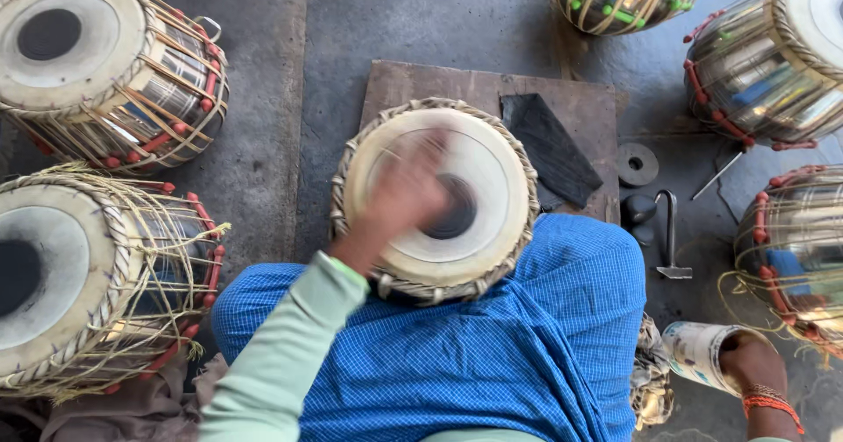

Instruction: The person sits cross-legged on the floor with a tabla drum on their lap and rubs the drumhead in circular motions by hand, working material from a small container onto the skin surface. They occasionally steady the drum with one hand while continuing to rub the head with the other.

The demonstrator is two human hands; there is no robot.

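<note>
The left hand (399, 198) is seen motion-blurred over the drum (436, 198) wedged between blue-clad knees; its grip cannot be told. A white container (700, 352) (half hidden by cloth) is clasped in the right hand (752, 363), low right.

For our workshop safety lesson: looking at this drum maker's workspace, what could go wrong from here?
1. The left hand is blurred over the drum, which rests against the blue-clad lap; it might slip or tip.
2. The metal hammer lies on the floor close by the knee, easy to knock.
3. The right hand grips a tilted container; anything inside might spill.
</note>
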